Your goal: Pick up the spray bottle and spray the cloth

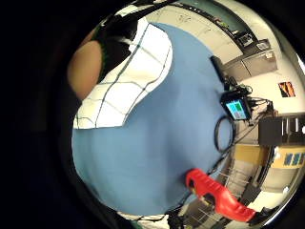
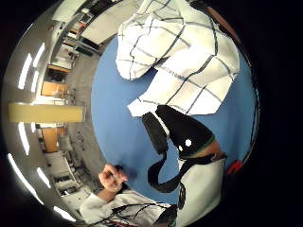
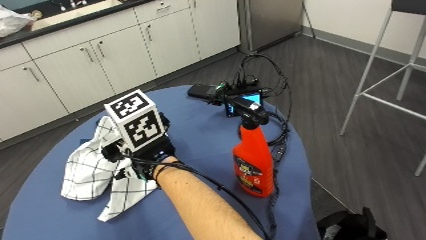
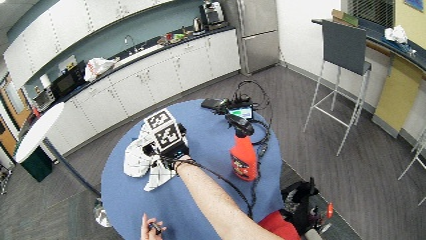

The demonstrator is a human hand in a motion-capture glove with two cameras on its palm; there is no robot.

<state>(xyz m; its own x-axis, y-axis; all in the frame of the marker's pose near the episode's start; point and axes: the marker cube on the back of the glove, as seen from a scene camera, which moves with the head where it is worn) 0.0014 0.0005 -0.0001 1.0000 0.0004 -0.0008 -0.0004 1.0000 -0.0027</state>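
One gloved right hand (image 3: 143, 157) over the checked cloth (image 3: 86, 172) on the blue worktop (image 3: 200, 125), fingers' state hidden, cannot tell, red spray bottle (image 3: 253, 160) upright well apart, untouched

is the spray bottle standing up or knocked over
Upright. The red spray bottle stands on its base on the blue table, black nozzle on top, apart from the gloved hand and the checked cloth.

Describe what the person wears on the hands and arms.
The right hand wears a black glove with black straps, and its forearm is bare, without a sleeve. The other hand is bare, with no glove. A white sleeve shows at its wrist in the thumb side palm view.
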